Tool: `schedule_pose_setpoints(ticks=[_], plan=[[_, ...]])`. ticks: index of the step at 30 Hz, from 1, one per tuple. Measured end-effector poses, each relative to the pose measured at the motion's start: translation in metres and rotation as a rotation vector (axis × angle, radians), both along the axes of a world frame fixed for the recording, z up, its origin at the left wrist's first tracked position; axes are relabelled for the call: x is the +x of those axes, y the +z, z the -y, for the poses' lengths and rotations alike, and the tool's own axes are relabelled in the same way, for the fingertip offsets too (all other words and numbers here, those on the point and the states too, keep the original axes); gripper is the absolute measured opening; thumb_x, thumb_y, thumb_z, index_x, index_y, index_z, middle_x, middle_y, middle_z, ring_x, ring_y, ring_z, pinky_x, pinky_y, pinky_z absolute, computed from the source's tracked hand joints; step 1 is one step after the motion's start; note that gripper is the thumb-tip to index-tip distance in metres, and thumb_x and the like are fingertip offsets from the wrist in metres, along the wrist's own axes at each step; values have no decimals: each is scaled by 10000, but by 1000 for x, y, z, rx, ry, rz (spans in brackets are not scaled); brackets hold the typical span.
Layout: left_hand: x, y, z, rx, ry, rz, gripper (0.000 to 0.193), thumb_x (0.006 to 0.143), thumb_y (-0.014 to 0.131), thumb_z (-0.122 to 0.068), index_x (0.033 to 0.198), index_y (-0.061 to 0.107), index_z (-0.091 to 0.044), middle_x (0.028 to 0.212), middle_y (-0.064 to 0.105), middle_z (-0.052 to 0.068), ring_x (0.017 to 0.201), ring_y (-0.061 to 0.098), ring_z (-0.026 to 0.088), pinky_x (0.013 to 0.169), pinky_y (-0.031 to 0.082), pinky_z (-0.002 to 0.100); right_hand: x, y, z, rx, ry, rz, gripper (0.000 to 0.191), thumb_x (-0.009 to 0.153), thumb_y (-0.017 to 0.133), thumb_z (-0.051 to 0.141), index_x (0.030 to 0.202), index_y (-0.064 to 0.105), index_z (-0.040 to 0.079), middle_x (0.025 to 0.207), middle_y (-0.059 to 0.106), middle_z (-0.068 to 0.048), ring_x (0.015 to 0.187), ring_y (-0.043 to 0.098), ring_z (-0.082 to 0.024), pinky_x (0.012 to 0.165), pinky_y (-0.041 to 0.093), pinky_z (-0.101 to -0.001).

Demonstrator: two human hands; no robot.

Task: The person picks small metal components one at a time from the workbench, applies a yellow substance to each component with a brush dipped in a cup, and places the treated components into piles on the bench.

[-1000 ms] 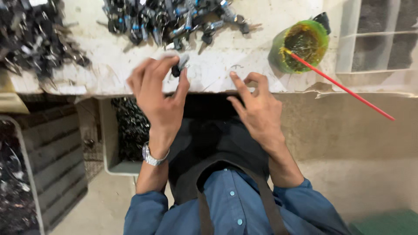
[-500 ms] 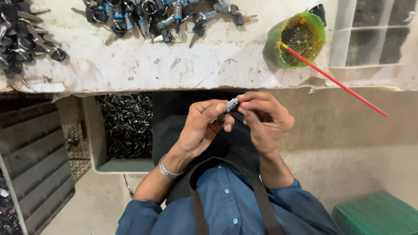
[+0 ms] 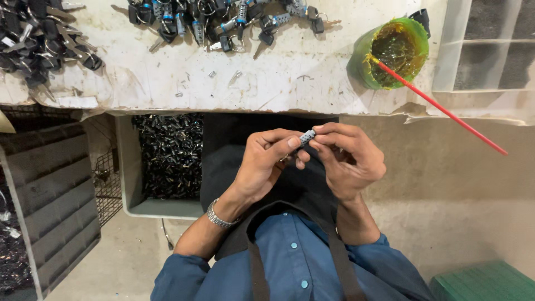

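Observation:
Both hands meet in front of my chest, below the edge of the worn white workbench (image 3: 167,83). My left hand (image 3: 264,161) and my right hand (image 3: 348,159) pinch a small silver, knurled cylindrical part (image 3: 307,136) between their fingertips. A metal watch (image 3: 218,216) sits on my left wrist. A dark apron covers my lap under the hands.
A row of small black-and-metal assemblies (image 3: 223,19) lies along the bench's far side, with another heap (image 3: 39,44) at the left. A green cup (image 3: 390,53) holds a red stick (image 3: 440,106). A grey bin of small black parts (image 3: 167,156) stands under the bench. A green box (image 3: 485,281) is lower right.
My hands have left the bench edge and come together over my lap. The small part went from my left hand alone to being held by both hands.

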State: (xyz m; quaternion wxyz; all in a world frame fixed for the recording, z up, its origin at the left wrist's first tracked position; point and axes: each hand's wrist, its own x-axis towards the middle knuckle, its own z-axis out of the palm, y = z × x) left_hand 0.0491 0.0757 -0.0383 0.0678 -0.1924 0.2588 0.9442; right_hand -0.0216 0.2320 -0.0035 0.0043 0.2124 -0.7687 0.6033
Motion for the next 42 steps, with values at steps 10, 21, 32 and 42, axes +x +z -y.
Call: schedule_pose_setpoints(ticks=[10,21,32,42], plan=[[-9,27,2,-1079,-97,-222,223,976,717,-57,1178,731,36,1011,760,102,919,714,148,829,566,274,-22,-23,-30,-228,271,460,156,959,781,-70,1088,698,-46,1018,622,-97,857,585,-80,711,458,-209],[-29,50,-2,-1174,13,-336,300,912,773,15,1207,716,24,1079,777,101,983,748,167,901,581,270,-51,10,-66,-504,-412,81,285,1179,524,274,1198,593,-2,935,669,-186,541,470,-112,441,371,-252],[-26,48,18,-1460,349,-368,335,863,876,-5,1157,716,3,1037,746,109,939,729,227,865,591,317,-12,-18,-65,-723,-370,464,262,1132,510,284,1116,591,36,885,639,-133,490,368,-97,403,278,-220],[-25,49,23,-1480,365,-375,348,855,887,-1,1160,721,3,1019,741,107,928,714,231,854,581,319,-11,-19,-62,-624,-428,334,263,1098,473,256,1101,588,19,852,645,-150,485,395,-125,392,309,-239]])
